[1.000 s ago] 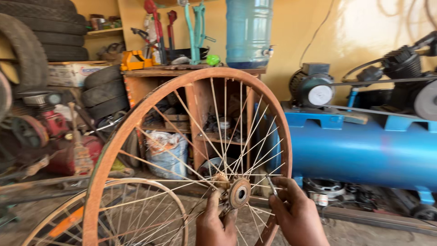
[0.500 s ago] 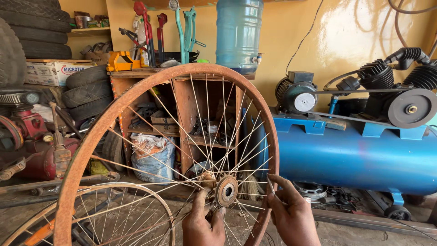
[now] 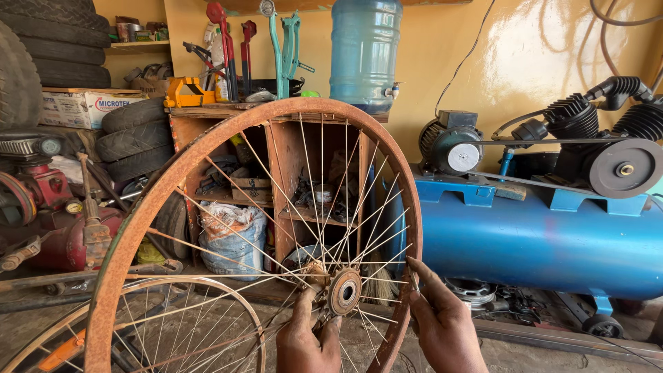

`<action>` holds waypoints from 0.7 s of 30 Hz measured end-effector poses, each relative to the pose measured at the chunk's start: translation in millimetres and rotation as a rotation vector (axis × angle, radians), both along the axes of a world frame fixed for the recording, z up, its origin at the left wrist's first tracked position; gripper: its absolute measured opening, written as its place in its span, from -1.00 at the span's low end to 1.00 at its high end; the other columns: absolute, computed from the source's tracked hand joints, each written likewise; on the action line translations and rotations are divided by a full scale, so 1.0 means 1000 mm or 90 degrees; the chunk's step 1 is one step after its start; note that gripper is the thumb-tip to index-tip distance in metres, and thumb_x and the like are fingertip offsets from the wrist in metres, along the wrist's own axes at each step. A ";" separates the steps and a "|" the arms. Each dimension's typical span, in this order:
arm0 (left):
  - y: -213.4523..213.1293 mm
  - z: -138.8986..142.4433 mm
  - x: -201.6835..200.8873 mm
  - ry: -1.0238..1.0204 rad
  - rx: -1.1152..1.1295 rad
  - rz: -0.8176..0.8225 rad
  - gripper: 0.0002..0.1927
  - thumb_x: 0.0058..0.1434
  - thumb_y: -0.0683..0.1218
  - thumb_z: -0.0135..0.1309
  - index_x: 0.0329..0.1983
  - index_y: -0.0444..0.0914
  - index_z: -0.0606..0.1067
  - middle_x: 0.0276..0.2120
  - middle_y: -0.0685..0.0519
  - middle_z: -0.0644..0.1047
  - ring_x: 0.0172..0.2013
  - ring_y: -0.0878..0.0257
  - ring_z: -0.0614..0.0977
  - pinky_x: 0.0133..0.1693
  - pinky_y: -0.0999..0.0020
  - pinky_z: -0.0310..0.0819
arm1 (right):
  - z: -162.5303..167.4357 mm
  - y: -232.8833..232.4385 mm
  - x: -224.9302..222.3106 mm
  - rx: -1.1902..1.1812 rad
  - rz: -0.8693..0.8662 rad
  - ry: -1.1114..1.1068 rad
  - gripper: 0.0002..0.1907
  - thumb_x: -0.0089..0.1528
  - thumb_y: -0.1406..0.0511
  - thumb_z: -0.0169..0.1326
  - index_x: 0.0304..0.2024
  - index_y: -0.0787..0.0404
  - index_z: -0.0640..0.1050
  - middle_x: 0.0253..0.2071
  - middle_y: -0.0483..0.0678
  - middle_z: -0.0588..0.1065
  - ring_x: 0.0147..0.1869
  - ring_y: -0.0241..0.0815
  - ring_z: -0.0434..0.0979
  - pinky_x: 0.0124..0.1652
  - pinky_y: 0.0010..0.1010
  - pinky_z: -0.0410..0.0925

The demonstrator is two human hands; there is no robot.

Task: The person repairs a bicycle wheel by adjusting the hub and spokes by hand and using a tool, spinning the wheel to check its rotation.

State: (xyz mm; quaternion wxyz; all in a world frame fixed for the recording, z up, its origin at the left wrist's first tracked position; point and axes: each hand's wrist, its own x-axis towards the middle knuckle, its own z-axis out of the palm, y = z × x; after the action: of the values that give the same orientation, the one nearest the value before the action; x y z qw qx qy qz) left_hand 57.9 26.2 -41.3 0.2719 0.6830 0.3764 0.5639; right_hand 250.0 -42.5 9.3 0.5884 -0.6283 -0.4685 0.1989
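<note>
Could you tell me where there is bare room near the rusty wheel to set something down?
Little: a bare floor strip lies right of the right hand, below the blue tank. Left of the left hand, a second wheel fills the floor. The shelf top is crowded with tools.

The left hand (image 3: 307,338) grips the wheel (image 3: 138,228) just below its hub (image 3: 344,291); the right hand (image 3: 442,324) pinches a spoke (image 3: 413,278) right of the hub. A second wheel (image 3: 200,290) lies lower left. Shelving (image 3: 276,145) stands behind the hub, a compressor (image 3: 539,242) right.
</note>
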 end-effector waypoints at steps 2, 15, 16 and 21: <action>0.001 0.000 0.000 -0.001 0.009 -0.007 -0.33 0.11 -0.30 0.14 0.33 -0.27 0.28 -0.08 -0.19 0.68 -0.07 0.07 0.76 -0.01 0.26 0.66 | 0.001 -0.001 0.000 0.009 0.037 0.021 -0.42 0.35 0.37 -0.01 0.42 -0.10 0.36 -0.64 -0.13 0.25 -0.60 -0.38 0.13 -0.57 -0.44 0.14; 0.013 -0.008 -0.001 -0.011 0.004 -0.041 -0.29 0.09 -0.32 0.14 0.35 -0.26 0.28 0.03 -0.22 0.64 0.01 0.04 0.73 0.08 0.20 0.53 | 0.008 -0.002 0.002 0.031 0.088 0.135 -0.50 0.38 0.33 -0.11 0.37 0.00 0.23 -0.47 0.09 0.57 -0.67 -0.36 0.21 -0.67 -0.47 0.08; 0.014 -0.009 -0.001 -0.007 0.002 -0.040 -0.28 0.08 -0.32 0.14 0.36 -0.26 0.28 0.04 -0.22 0.63 0.01 0.03 0.72 0.08 0.20 0.53 | 0.008 -0.001 0.002 0.034 0.080 0.135 -0.51 0.37 0.34 -0.11 0.36 0.01 0.23 -0.47 0.08 0.58 -0.69 -0.35 0.21 -0.67 -0.47 0.08; 0.017 -0.013 0.000 -0.014 -0.052 -0.041 -0.28 0.11 -0.31 0.13 0.38 -0.23 0.27 0.06 -0.21 0.63 0.04 0.04 0.71 0.10 0.20 0.53 | 0.008 0.000 0.001 0.027 0.048 0.141 -0.55 0.36 0.36 -0.10 0.31 0.04 0.26 -0.46 0.07 0.59 -0.70 -0.35 0.18 -0.67 -0.47 0.06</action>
State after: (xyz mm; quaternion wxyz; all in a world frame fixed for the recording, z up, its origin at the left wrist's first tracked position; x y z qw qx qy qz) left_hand 58.3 43.6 -54.5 0.3217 0.6768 0.3740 0.5464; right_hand 250.7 -42.6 16.9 0.6419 -0.5717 -0.4280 0.2791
